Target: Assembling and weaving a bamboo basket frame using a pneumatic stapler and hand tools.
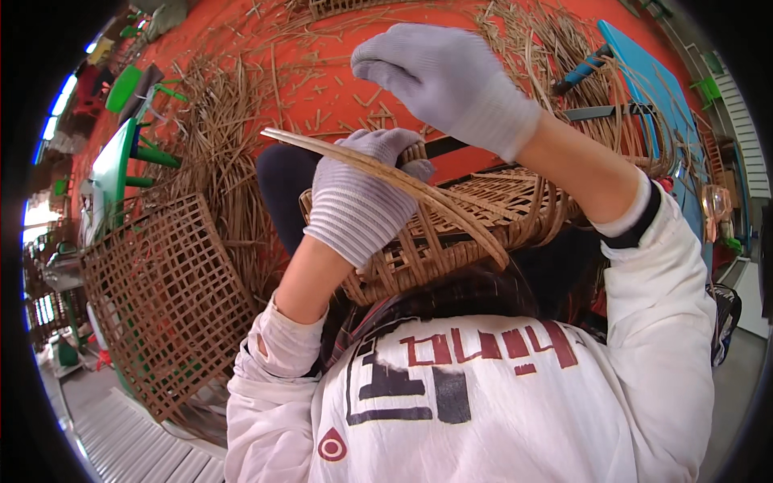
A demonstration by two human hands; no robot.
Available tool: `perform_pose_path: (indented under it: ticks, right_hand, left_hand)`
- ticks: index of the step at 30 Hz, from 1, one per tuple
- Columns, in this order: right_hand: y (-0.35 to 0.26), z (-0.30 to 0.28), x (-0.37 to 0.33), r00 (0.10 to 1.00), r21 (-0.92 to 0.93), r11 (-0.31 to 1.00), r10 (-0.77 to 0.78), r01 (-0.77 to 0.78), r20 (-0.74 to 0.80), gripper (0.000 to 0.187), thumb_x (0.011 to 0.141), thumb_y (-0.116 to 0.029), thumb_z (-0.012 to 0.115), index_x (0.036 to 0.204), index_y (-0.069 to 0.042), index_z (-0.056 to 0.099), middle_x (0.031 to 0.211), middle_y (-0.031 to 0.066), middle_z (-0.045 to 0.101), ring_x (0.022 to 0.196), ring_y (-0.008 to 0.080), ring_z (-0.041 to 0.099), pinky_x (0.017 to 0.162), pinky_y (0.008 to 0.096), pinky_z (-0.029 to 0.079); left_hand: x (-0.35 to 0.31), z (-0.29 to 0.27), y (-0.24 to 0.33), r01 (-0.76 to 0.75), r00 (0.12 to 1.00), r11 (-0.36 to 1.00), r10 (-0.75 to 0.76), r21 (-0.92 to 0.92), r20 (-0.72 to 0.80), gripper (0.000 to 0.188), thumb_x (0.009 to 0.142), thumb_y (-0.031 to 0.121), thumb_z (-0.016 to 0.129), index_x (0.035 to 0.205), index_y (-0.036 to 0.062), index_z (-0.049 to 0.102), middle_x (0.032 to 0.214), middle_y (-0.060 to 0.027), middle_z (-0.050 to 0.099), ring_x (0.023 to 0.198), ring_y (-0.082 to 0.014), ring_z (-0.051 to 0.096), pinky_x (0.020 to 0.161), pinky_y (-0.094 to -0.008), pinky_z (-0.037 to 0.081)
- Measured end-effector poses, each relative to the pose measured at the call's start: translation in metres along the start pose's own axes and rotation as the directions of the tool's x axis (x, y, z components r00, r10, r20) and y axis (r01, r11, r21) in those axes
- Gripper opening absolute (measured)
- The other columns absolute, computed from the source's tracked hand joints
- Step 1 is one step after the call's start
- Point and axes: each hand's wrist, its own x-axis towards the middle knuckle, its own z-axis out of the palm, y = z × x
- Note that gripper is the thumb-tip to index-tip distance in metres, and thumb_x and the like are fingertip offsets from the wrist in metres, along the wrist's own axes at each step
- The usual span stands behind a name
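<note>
Fingers (377, 58) curl together on the raised right hand (447, 80); left hand (362, 185) clamps the wicker basket (439, 256).

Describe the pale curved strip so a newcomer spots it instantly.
Start at the white shirt and look just above it to the woven basket, then the gloved left hand. The strip crosses that hand, curving down rightward over the basket. Its paler tan sets it apart from the basket's brown weave.

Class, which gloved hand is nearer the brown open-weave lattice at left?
Left. In the picture, the left hand is above and right of the brown open-weave lattice; the right hand is farther up and right.
</note>
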Motion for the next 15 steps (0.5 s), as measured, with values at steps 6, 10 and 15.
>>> perform_pose_path:
  ticks: [6, 10, 15]
  right_hand:
    - [0.0, -0.037, -0.056, 0.872, 0.005, 0.872, -0.489, 0.489, -0.003, 0.02, 0.079, -0.022, 0.065, 0.098, -0.018, 0.066, 0.084, 0.0012, 0.064, 0.078, 0.0213, 0.063, 0.067, 0.0354, 0.051]
    - [0.001, -0.035, -0.068, 0.766, -0.072, 0.781, -0.585, 0.621, 0.266, 0.019, 0.079, -0.021, 0.064, 0.098, -0.018, 0.064, 0.085, 0.0018, 0.062, 0.078, 0.0193, 0.062, 0.066, 0.033, 0.051]
    - [-0.003, -0.021, -0.078, 0.78, 0.008, 0.806, -0.574, 0.592, 0.249, 0.019, 0.082, -0.023, 0.063, 0.101, -0.023, 0.063, 0.086, 0.0049, 0.059, 0.072, 0.0221, 0.061, 0.061, 0.0325, 0.051]
  left_hand:
    - [0.02, -0.007, -0.017, 0.235, 0.901, 0.934, -0.106, -0.269, 0.42, 0.024, 0.084, 0.022, 0.069, 0.101, 0.0054, 0.067, 0.083, -0.0143, 0.069, 0.076, -0.0296, 0.067, 0.069, -0.0363, 0.053]
    - [0.027, -0.001, -0.023, 0.218, 0.883, 0.933, -0.063, -0.287, 0.466, 0.024, 0.087, 0.008, 0.067, 0.109, -0.0015, 0.065, 0.088, -0.0052, 0.069, 0.076, -0.01, 0.062, 0.066, -0.0253, 0.054]
    - [0.024, 0.0, -0.023, 0.175, 0.911, 0.935, -0.035, -0.307, 0.412, 0.025, 0.088, 0.008, 0.066, 0.111, -0.0014, 0.065, 0.089, -0.0052, 0.069, 0.078, -0.0107, 0.062, 0.069, -0.0257, 0.055]
